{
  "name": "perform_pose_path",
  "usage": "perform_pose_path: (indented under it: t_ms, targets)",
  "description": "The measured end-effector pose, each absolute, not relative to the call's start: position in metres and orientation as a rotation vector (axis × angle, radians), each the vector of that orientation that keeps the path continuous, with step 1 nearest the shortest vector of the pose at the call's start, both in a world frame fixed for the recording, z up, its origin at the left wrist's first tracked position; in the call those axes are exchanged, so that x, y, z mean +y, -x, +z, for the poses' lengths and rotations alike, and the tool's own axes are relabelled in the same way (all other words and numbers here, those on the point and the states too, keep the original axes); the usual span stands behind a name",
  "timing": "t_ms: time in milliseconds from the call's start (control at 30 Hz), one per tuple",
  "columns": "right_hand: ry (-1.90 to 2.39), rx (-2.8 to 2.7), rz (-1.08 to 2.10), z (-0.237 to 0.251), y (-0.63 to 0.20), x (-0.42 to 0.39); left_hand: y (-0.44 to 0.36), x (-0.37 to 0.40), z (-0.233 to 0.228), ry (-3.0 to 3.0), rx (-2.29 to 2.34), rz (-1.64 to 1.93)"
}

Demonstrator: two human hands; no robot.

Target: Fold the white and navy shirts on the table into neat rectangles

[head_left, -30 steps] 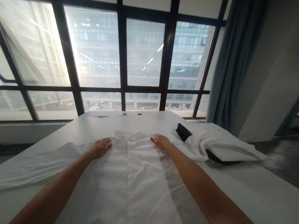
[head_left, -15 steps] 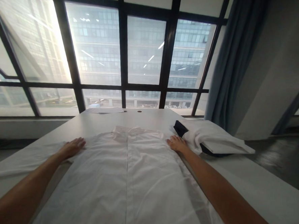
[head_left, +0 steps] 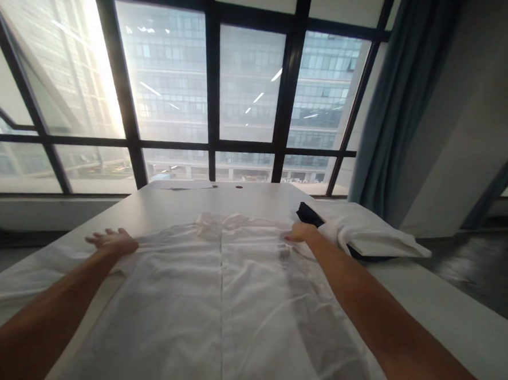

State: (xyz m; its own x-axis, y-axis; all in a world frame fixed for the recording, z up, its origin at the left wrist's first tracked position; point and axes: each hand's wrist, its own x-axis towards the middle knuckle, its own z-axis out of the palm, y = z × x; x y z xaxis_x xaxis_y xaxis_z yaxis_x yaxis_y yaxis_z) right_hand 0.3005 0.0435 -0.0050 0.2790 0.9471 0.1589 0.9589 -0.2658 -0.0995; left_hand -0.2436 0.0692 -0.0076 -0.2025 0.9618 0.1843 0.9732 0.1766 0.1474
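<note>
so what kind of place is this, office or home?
Most likely an office or studio room on an upper floor, not a home. A long white table stands against a big black-framed window facing an office block, and a white shirt lies flat under both hands.

Folded clothes [head_left: 368, 233] right; window [head_left: 213, 89], curtain [head_left: 392, 90] behind.

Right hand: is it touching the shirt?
Touching. The head view shows the right hand pressed on the shirt at its shoulder, with no gap.
</note>
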Motion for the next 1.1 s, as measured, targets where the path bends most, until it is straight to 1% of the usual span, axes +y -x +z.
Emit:
perform_pose_path:
  t_ms: [33, 100, 167, 267, 400, 533, 667, 933, 1100]
  targets:
    - [2.367, -1.855, -0.084, 0.002, -0.288, 0.051, 0.224, 0.071, 0.002, 1.842, -2.417, -0.246]
    - [2.285, -1.935, -0.089, 0.013, -0.258, 0.071, 0.178, 0.078, 0.016, 2.085, -2.193, -0.175]
    - [2.103, -2.021, -0.091, 0.016, -0.226, 0.095, 0.125, 0.086, 0.022, 2.251, -2.01, -0.233]
    - [1.784, -2.15, -0.034, 0.008, -0.187, 0.13, 0.053, 0.1, 0.018, 2.379, -1.707, -0.457]
    - [1.613, -2.222, 0.043, -0.01, -0.166, 0.164, -0.005, 0.115, 0.002, 2.452, -1.692, -0.468]
    - [1.567, -2.216, 0.139, -0.028, -0.172, 0.178, -0.022, 0.122, -0.012, 2.444, -1.744, -0.457]
    - [1.522, -2.127, 0.238, -0.043, -0.184, 0.181, -0.021, 0.121, -0.021, 2.468, -1.689, -0.506]
    - [1.503, -2.071, 0.225, -0.055, -0.187, 0.182, -0.018, 0.121, -0.026, 2.47, -1.58, -0.363]
    - [1.491, -2.074, 0.203, -0.056, -0.187, 0.185, -0.011, 0.123, -0.025, 2.419, -1.637, -0.629]
